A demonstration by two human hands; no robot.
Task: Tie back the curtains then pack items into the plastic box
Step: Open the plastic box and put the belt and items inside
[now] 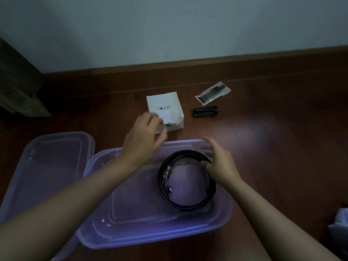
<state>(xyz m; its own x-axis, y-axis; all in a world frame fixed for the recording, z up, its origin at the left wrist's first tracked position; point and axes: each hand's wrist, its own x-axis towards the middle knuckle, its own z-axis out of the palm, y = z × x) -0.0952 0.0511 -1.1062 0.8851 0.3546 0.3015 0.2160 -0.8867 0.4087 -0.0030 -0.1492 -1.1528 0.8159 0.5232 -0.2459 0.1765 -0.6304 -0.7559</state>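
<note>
Looking down onto a translucent plastic box (131, 240) standing open on a dark wooden floor (273, 147). Finding a coiled black belt (188, 206) flat on the bottom of the box's right half, with its metal buckle (167, 178) on the inner left of the coil. Gripping the coil's far right arc with the right hand (220, 164), thumb curled onto the inner edge and the other fingers bent round the outside, close to the box's far rim. Hovering with the left hand (143, 136) over the far rim of the box, with fingers spread and loose, holding nothing. Overlapping, with blurred fingertips, the near left corner of a white carton (165, 108) printed "G2000" and standing on the floor just beyond the box; impossible to tell whether touching it. Passing, to the right of the carton and apart from it, a small black oblong item (205, 111), and beyond that, nearer the skirting board (263, 59), a clear packet (212, 93) with something dark and strap-like inside. Leaving the lid (50, 166), of the same translucent plastic, on the floor left of the box, right against its left edge. Catching a dark piece of furniture (18, 81) at the left edge and a bit of pale cloth (340, 223) at the lower right edge.
</note>
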